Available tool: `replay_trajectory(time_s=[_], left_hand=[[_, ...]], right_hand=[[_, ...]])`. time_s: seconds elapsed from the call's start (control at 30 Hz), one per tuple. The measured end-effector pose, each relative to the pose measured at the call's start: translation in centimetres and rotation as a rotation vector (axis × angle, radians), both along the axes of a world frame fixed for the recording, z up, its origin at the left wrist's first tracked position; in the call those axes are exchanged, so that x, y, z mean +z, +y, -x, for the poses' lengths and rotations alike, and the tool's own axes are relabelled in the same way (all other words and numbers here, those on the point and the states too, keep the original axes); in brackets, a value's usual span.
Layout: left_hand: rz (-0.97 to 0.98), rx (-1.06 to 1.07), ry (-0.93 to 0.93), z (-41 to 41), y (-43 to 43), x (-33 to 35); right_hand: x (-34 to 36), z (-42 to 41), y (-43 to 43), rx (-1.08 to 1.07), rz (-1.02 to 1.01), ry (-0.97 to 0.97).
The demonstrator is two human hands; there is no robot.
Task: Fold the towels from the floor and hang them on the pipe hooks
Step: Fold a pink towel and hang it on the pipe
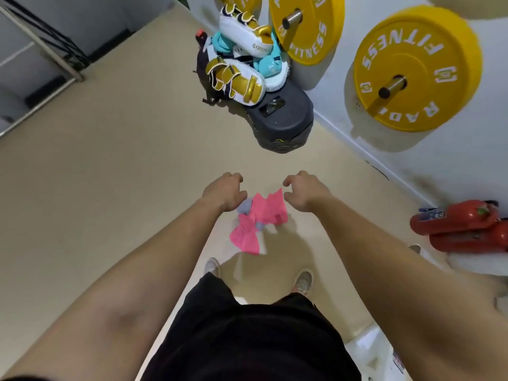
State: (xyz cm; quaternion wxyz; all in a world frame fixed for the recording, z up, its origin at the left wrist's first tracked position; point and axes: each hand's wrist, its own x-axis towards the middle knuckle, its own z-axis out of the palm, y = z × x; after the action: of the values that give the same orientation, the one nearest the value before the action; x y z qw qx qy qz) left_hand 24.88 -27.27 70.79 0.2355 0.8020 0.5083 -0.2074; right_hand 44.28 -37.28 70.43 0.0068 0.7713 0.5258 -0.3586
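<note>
Two bare arms stretched fwd and down over beige floor (110,174). Left hand (224,192) and right hand (303,192) side by side, well apart from each other, fingers curled loosely, spread, empty, gripping nothing. Between and just below them on floor: crumpled heap of towels, two bright pink cloth pieces, far one (268,207) and near one (246,237), plus grey-blue cloth (244,207) peeking out at left of heap, partly hidden by left hand; exact count of grey pieces unclear. Heap not folded, lying just ahead of two pale sneakers (303,281). Black shorts (247,339) at bottom centre.

Far centre, against white wall (412,160): black rounded case w/ handle (280,116), stacked on it two white-and-gold padded mitts (236,81) and teal items (268,64) between them. On wall, right: three yellow round weight plates on pegs visible, nearest (417,70) marked "FITNESS", next (306,28), third cut off at top edge. Right edge, on floor: two red extinguishers (456,221) lying down. Far left: grey frame w/ black straps (49,42). Pipe hooks not in view.
</note>
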Motion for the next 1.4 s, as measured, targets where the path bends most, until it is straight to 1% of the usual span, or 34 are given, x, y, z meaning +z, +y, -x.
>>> replay_trajectory(time_s=[0.13, 0.23, 0.33, 0.43, 0.57, 0.67, 0.8, 1.0, 1.17, 1.33, 1.4], left_hand=[[0.015, -0.014, -0.006, 4.6, 3.7, -2.0], [0.036, -0.093, -0.016, 8.2, 7.5, -4.2], [0.063, -0.18, -0.012, 11.8, 11.5, -7.3], [0.107, -0.258, 0.013, 14.7, 14.6, -10.3], [0.209, -0.271, 0.032, 17.0, 16.1, -15.7], [0.264, -0.276, 0.04, 17.6, 16.1, -21.8], [0.273, -0.244, 0.029, 17.2, 15.9, -32.0], [0.278, -0.201, 0.027, 15.9, 14.7, -50.8], [0.266, -0.293, 0.001, 14.4, 13.4, -64.3], [0.146, -0.23, -0.101, 12.4, 13.3, -76.7], [0.093, -0.221, -0.189, 11.5, 13.7, -79.4]], right_hand=[[-2.0, 4.9, 2.0, -0.067, 0.035, 0.0], [-3.8, 8.8, 4.5, -0.156, 0.04, 0.003], [-6.2, 13.2, 7.3, -0.268, 0.067, 0.026], [-8.5, 17.2, 9.2, -0.331, 0.107, 0.064], [-12.9, 21.2, 10.4, -0.37, 0.099, 0.135], [-19.5, 22.8, 10.1, -0.412, 0.15, 0.168], [-30.7, 23.6, 9.6, -0.463, 0.236, 0.205], [-50.0, 23.1, 9.0, -0.57, 0.255, 0.257], [-64.3, 21.9, 7.8, -0.703, 0.2, 0.271], [-74.7, 21.0, 8.5, -0.767, 0.103, 0.246], [-77.9, 20.7, 9.6, -0.795, 0.045, 0.225]])
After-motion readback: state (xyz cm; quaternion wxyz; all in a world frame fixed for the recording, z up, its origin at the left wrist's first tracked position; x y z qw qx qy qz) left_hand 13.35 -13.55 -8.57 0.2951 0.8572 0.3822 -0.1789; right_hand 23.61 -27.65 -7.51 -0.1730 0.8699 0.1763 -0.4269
